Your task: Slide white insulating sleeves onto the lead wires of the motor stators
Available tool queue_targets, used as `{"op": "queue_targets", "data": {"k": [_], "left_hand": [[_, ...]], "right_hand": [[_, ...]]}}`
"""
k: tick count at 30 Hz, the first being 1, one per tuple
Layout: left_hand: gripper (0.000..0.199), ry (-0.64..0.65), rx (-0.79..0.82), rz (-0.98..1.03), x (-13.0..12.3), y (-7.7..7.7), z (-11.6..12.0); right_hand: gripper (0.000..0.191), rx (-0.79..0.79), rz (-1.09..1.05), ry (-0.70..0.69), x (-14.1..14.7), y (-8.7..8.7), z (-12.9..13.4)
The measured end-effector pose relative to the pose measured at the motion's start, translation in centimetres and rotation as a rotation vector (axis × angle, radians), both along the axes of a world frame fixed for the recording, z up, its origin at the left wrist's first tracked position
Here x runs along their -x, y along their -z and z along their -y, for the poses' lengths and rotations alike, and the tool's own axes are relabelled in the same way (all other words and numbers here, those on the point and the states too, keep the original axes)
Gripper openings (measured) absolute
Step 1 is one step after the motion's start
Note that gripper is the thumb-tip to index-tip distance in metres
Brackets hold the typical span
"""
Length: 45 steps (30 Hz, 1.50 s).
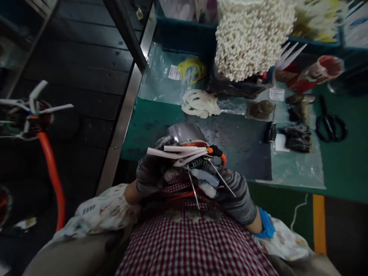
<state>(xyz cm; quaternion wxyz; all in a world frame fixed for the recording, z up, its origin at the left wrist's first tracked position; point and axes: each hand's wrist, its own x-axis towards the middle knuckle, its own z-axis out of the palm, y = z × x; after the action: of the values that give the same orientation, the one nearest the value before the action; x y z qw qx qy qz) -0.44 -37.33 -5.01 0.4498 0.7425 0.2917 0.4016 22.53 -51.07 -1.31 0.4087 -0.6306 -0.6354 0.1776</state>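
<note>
Both my hands wear grey knit gloves and work close to my chest, over a red-checked apron. My left hand [152,168] grips a small wound coil part [198,153] with orange wire and white sleeved leads sticking out to the left. My right hand [232,191] is closed on the same part from the right, near a white-and-blue sleeve end [205,180]. Two thin bare wire ends [221,178] hang down from the part.
A green bench [342,168] ahead carries a heap of white tubing [199,103], a large reel of white beaded material [253,38], black scissors [330,126], small dark parts and plastic bags. At left, over the dark floor, another coil with an orange cable [51,168].
</note>
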Motion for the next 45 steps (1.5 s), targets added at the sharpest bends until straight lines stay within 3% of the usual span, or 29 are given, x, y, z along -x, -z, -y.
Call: {"op": "queue_targets", "data": {"k": [7, 11, 18, 23, 27, 34, 42, 45], "left_hand": [[0.072, 0.036, -0.080, 0.024, -0.4, -1.0, 0.4], [0.071, 0.026, -0.103, 0.055, -0.6, -0.8, 0.4], [0.072, 0.013, -0.128, 0.068, -0.7, -0.9, 0.5], [0.075, 0.105, -0.086, -0.061, -0.8, -1.4, 0.3], [0.073, 0.122, -0.120, -0.106, -2.8, -3.2, -0.4], [0.048, 0.207, -0.144, -0.232, -7.6, -7.5, -2.3], [0.053, 0.285, -0.311, -0.419, -10.7, -8.8, -4.4], [0.056, 0.291, -0.275, -0.472, -12.1, -9.1, -5.1]], "right_hand": [[0.021, 0.050, 0.061, 0.054, 0.6, -2.5, -1.0], [0.019, 0.020, 0.204, 0.082, 0.6, -2.7, -1.3], [0.020, -0.049, 0.241, 0.073, 0.5, -3.1, -1.7], [0.020, 0.036, 0.255, 0.126, -0.7, -2.8, -0.4], [0.017, 0.035, 0.271, 0.160, -2.2, -2.8, 0.0], [0.027, 0.119, 0.404, 0.174, -3.3, -3.8, -0.8], [0.014, 0.079, 0.324, 0.239, -4.7, -3.7, -0.6], [0.018, 0.092, 0.333, 0.313, -5.4, -3.4, -0.7]]}}
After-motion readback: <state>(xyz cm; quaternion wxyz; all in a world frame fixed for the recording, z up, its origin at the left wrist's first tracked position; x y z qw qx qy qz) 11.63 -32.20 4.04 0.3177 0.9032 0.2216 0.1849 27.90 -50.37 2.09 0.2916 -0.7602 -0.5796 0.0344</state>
